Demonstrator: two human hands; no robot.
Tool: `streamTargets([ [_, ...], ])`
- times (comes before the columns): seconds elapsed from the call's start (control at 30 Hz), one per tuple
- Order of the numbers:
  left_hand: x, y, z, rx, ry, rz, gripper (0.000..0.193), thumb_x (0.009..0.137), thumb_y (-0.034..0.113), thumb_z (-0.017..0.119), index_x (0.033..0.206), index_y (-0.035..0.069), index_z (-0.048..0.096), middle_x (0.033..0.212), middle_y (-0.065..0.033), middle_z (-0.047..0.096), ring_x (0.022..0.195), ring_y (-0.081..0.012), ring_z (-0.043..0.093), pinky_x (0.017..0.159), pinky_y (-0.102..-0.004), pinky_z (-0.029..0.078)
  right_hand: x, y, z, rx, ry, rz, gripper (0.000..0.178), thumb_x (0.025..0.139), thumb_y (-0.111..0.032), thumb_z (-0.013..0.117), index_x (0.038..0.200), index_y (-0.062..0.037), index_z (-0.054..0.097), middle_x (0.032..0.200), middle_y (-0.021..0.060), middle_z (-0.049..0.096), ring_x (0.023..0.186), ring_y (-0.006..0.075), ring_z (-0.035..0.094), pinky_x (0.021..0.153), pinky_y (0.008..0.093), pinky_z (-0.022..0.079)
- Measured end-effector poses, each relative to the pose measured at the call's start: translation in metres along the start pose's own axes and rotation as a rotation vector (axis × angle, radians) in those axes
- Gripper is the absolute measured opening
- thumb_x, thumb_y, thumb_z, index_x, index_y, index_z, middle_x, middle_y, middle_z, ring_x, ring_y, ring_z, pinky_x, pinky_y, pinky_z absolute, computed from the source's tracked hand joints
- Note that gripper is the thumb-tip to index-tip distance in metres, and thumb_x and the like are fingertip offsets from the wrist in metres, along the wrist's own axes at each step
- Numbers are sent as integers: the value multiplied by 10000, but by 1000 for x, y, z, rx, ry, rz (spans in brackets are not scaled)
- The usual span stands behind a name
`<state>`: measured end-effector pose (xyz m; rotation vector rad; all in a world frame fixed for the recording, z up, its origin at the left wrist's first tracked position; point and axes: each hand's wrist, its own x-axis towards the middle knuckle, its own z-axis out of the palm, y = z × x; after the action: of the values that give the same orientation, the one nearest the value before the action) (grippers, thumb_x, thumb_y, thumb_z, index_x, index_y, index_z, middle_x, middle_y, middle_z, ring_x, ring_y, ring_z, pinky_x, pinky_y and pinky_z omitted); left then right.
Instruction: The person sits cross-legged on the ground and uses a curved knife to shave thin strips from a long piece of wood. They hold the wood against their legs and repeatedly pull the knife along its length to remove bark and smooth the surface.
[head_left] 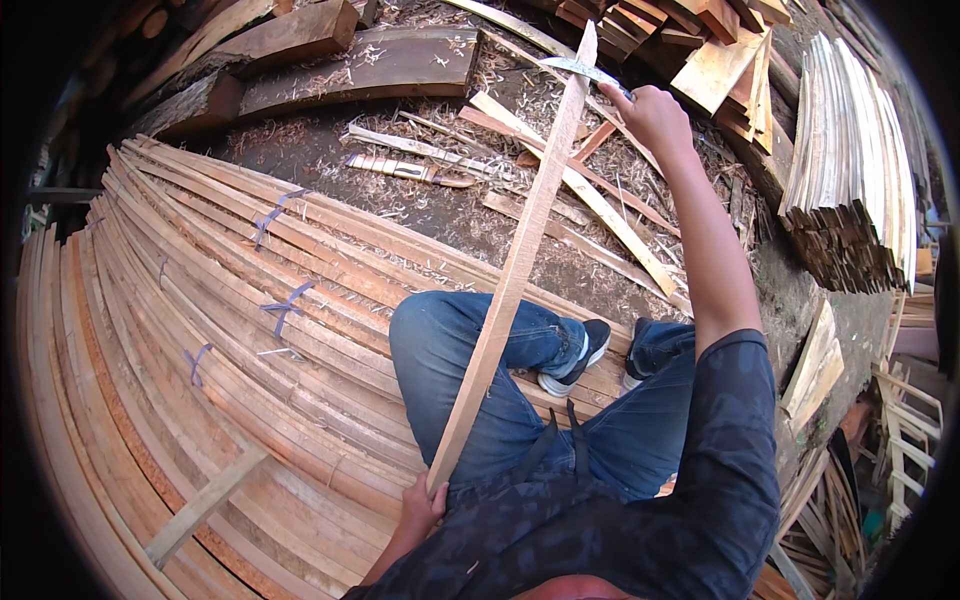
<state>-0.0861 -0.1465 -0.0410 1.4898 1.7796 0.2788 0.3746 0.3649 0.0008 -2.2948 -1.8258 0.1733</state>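
Note:
A long sawn wooden strip (520, 255) slants across my lap, from my left hip to a far end tapered to a point. My left hand (423, 510) is closed around its near end. Out at arm's length, my right hand (655, 118) grips a knife (578, 68) with a broad, slightly curved metal blade. The blade lies across the strip just below its pointed tip and appears to touch it. My fingers cover most of the handle.
I sit on stacked long wooden strips (330, 340), some tied with purple bands (285, 308). Shavings and offcuts (620, 225) litter the ground ahead, near a banded sheath-like piece (410, 170). Thick timbers (370, 70) lie far left. Stacked pale slats (850, 160) stand at right.

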Motion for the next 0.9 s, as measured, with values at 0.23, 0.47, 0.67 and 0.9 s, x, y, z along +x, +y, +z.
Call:
streamTargets([
  [0.23,-6,2,0,-6,-9,-25,231,861,169,694,994,3,605,717,-249,642,661,-439,651,564,-479,507,42,18,-17,147,-14,173,820,873,-749,437,746,12,714,822,211,711,874,370,692,800,440,534],
  [0.47,-5,4,-1,-14,-18,-36,215,865,168,688,969,2,601,705,-248,629,658,-443,644,558,-487,494,-11,-21,-10,68,-94,-141,809,876,-734,472,673,22,680,740,241,676,739,389,684,712,471,546],
  [0.67,-5,0,3,-53,20,-20,213,864,176,694,952,3,607,696,-242,626,644,-434,643,557,-487,495,51,4,-27,68,-13,176,834,871,-765,430,735,5,720,787,200,713,813,348,712,769,443,548],
  [0.9,-4,3,4,4,21,-20,222,864,176,694,983,9,610,703,-236,630,652,-433,646,559,-492,498,13,-15,-20,108,-58,19,814,865,-741,482,702,26,699,744,216,692,762,359,698,714,443,546],
])
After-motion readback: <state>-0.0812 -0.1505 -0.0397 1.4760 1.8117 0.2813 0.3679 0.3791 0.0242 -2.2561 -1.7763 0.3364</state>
